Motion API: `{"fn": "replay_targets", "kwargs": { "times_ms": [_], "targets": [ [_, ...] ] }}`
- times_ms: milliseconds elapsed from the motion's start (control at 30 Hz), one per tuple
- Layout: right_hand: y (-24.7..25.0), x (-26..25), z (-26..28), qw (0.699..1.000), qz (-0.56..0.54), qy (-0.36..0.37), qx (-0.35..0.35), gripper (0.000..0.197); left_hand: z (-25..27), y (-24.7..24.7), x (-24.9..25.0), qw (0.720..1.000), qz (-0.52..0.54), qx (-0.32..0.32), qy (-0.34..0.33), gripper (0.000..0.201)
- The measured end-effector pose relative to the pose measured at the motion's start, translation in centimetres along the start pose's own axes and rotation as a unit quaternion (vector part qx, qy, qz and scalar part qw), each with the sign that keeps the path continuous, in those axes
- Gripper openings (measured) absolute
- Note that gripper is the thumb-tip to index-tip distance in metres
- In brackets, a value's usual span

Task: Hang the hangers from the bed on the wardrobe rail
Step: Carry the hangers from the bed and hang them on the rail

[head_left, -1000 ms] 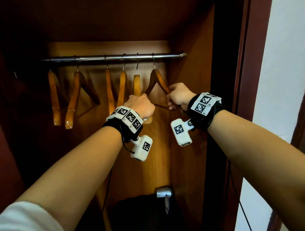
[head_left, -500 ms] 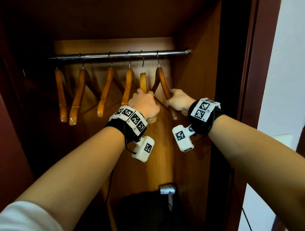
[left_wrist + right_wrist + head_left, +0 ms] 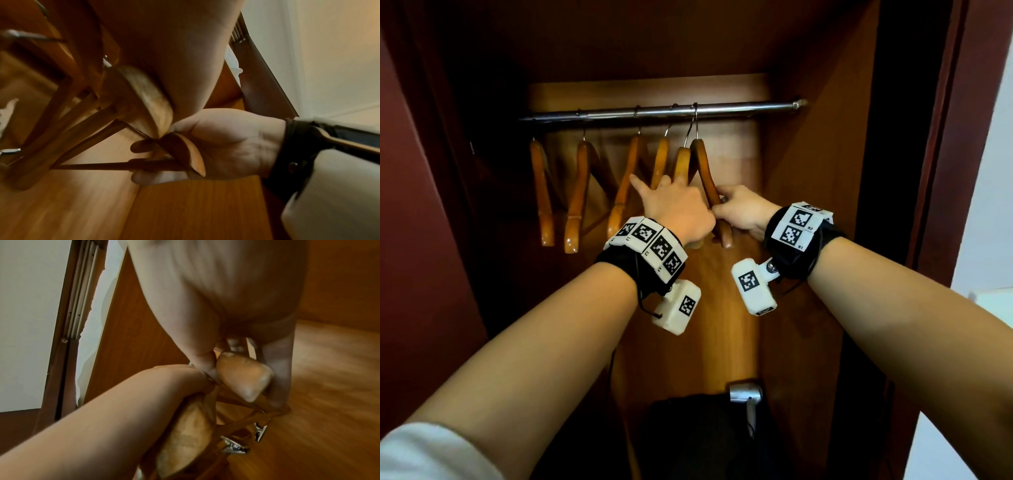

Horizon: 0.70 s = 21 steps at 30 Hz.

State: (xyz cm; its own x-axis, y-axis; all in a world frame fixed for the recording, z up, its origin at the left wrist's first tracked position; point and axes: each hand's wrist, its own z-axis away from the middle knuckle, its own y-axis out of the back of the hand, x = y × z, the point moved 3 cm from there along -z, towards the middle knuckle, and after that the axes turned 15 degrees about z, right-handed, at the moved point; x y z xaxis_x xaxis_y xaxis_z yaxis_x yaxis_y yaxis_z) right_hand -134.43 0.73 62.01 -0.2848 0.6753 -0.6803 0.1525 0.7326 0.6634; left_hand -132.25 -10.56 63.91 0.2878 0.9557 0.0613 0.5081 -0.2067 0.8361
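Six wooden hangers hang by their metal hooks from the chrome wardrobe rail [image 3: 661, 111], all inside the dark wooden wardrobe [image 3: 822, 171]. The rightmost hanger [image 3: 705, 171] hangs just beside its neighbour, the second hanger from the right [image 3: 681, 164], their tops almost touching. The right hand [image 3: 743, 212] grasps the rightmost hanger low on its near arm, fingers curled round the wood; the left wrist view shows this grip from below, with the fingers [image 3: 144, 177] wrapped under the hanger's crossbar. The left hand [image 3: 678, 212] reaches among the hangers with its fingers spread and fairly straight, the forefinger pointing up and left towards the third hanger from the right. From the right wrist view its fingers seem to lie on either side of a hanger end, though blur makes it hard to say whether they truly clasp it. Metal clips [image 3: 234, 445] show on the crossbars. On the wardrobe floor sits a dark bag [image 3: 698, 435] with a silver hair dryer [image 3: 744, 397] beside it.
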Motion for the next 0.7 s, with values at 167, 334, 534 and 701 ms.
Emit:
{"fn": "replay_targets", "kwargs": {
  "times_ms": [167, 334, 534, 701],
  "targets": [
    [-2.1, -1.7, -0.8, 0.999, -0.018, 0.015, -0.029, 0.035, 0.5, 0.6, -2.9, 0.998, 0.055, -0.002, 0.021, 0.047],
    [-3.9, -3.2, -1.4, 0.997, -0.022, 0.040, -0.056, 0.035, 0.8, 0.5, -5.7, 0.997, 0.072, 0.010, 0.037, 0.044],
    [-6.7, -5.4, -2.0, 0.992, -0.054, 0.059, -0.102, 0.033, 1.3, 0.9, -8.8, 0.995, 0.066, 0.027, 0.067, 0.045],
    [-8.1, -6.5, -2.6, 0.991, -0.059, 0.062, -0.107, 0.032, 1.6, 1.1, -10.7, 0.995, 0.047, 0.038, 0.081, 0.046]
  ]
}}
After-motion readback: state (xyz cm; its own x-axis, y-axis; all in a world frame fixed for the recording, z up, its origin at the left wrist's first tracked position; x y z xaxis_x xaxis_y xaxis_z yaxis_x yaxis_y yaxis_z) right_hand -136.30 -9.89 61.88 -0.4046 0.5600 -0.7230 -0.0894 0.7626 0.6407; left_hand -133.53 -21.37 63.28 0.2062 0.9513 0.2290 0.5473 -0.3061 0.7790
